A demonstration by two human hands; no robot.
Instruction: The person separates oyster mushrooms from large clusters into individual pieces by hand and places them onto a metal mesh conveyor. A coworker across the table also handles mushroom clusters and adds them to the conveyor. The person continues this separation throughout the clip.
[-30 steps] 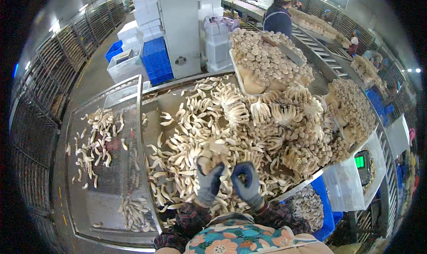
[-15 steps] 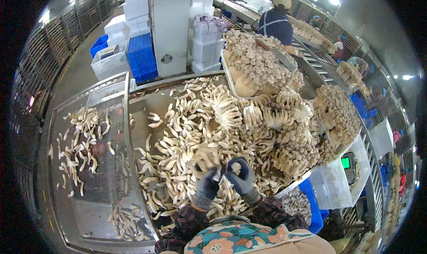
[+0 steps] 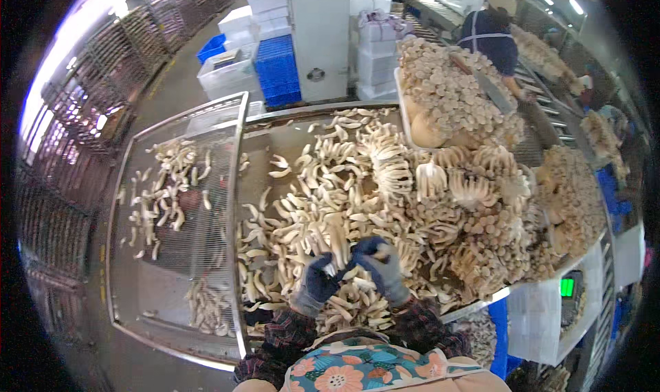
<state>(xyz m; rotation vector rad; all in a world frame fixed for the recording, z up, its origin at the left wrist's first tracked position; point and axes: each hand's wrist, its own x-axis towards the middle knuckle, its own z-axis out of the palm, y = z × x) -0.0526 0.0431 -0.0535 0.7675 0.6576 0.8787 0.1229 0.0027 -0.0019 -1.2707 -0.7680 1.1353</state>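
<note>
Both my hands wear dark blue and grey gloves and are close together over a heap of loose pale mushrooms (image 3: 309,206). My left hand (image 3: 317,283) is closed round the base of a small mushroom bunch (image 3: 336,238), whose stems point away from me. My right hand (image 3: 382,270) is curled beside it, fingertips near the left hand's, with a pale mushroom piece (image 3: 380,254) showing between thumb and fingers. Right of the heap lie whole mushroom clusters (image 3: 474,186) with brown caps.
A mesh-covered metal tray (image 3: 206,234) with scattered mushrooms stands left. At the back right, a knife (image 3: 491,90) lies on a mushroom-filled crate (image 3: 407,127). A white bin (image 3: 533,323) and a scale with a green display (image 3: 568,289) are at right. A co-worker (image 3: 491,38) stands beyond.
The view has swung left, so the scene sits further right. The bunch at my left hand now points straight away from me. My right hand has turned inward, closer to the left.
</note>
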